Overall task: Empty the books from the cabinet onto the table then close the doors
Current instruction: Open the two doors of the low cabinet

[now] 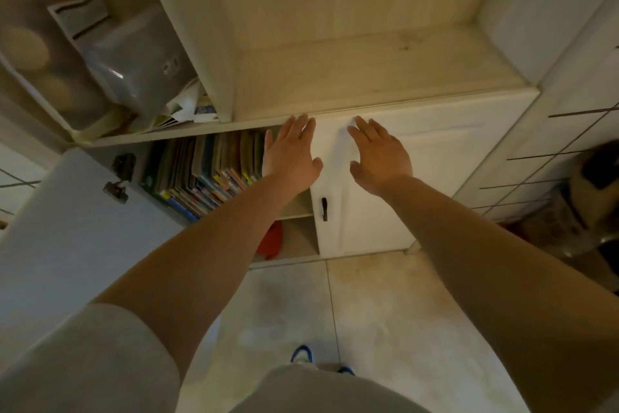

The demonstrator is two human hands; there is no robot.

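A row of upright books (pixel 204 171) fills the upper shelf of the low white cabinet, on its open left side. The left door (pixel 67 228) stands swung wide open toward me. The right door (pixel 402 184) is closed, with a dark handle (pixel 324 209) near its left edge. My left hand (pixel 289 154) is stretched out flat, fingers straight, in front of the gap beside the books, holding nothing. My right hand (pixel 380 154) is also flat with straight fingers, against or just in front of the right door's upper part.
A red object (pixel 273 241) lies on the cabinet's lower shelf. Above the cabinet is an open wooden shelf (pixel 368 77); to its left, a grey plastic bin (pixel 134 67) and loose papers (pixel 187 107). Tiled floor (pixel 368 305) lies below, and dark clutter (pixel 582 205) sits at the right.
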